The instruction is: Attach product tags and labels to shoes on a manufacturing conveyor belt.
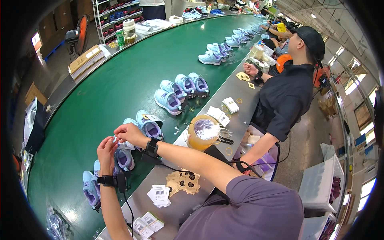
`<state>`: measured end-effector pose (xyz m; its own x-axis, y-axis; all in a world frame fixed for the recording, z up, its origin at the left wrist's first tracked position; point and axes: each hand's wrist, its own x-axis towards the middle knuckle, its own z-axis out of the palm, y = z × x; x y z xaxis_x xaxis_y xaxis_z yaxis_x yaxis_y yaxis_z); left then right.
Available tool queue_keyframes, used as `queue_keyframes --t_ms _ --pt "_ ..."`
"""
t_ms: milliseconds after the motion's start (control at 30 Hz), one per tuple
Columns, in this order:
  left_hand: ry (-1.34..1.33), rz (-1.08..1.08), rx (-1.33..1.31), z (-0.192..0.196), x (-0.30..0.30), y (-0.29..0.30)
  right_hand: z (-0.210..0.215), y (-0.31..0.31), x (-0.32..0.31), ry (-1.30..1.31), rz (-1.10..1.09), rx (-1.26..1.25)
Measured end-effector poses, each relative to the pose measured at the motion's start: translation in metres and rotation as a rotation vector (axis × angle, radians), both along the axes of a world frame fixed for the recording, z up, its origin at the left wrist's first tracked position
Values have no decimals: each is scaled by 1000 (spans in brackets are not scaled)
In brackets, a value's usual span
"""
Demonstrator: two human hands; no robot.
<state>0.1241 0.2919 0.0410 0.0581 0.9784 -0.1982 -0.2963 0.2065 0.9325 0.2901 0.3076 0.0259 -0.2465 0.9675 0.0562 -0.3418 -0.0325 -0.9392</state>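
Note:
My left hand (pixel 106 151) and my right hand (pixel 131 135) meet above light blue and purple sneakers, fingertips pinched together. A tiny pale bit shows between them, too small to name. Just below the hands is a sneaker (pixel 125 159) with a white tag by its top, partly hidden by my right hand. Behind my right wrist sits another sneaker (pixel 152 129) with a tag lying across it. To the left of my left wrist stands a further sneaker (pixel 90 187), its neighbour partly covered by my left hand and forearm. Each of my wrists wears a black band with a cable.
The green conveyor belt (pixel 120 76) carries more sneakers (pixel 170 101) farther along. On the metal ledge lie white barcode tags (pixel 159 195), brown round-printed cards (pixel 184 182) and a yellow tub (pixel 200 134) of thin plastic fasteners. At right, a co-worker (pixel 288 88) reaches into a bin (pixel 276 154).

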Motion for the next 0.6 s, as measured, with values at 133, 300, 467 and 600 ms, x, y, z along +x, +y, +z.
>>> queue_keyframes --t_ms 133,300,467,600 --pt "82 -23 45 -5 -19 0 1 0 -12 -131 -98 132" --pt "111 -50 58 0 -21 -2 5 -9 -22 -56 -37 73" --pt "102 -90 23 -7 -32 3 0 -8 -29 -72 -19 102" --pt "115 -121 46 -9 -40 4 4 -7 -34 -86 4 112"
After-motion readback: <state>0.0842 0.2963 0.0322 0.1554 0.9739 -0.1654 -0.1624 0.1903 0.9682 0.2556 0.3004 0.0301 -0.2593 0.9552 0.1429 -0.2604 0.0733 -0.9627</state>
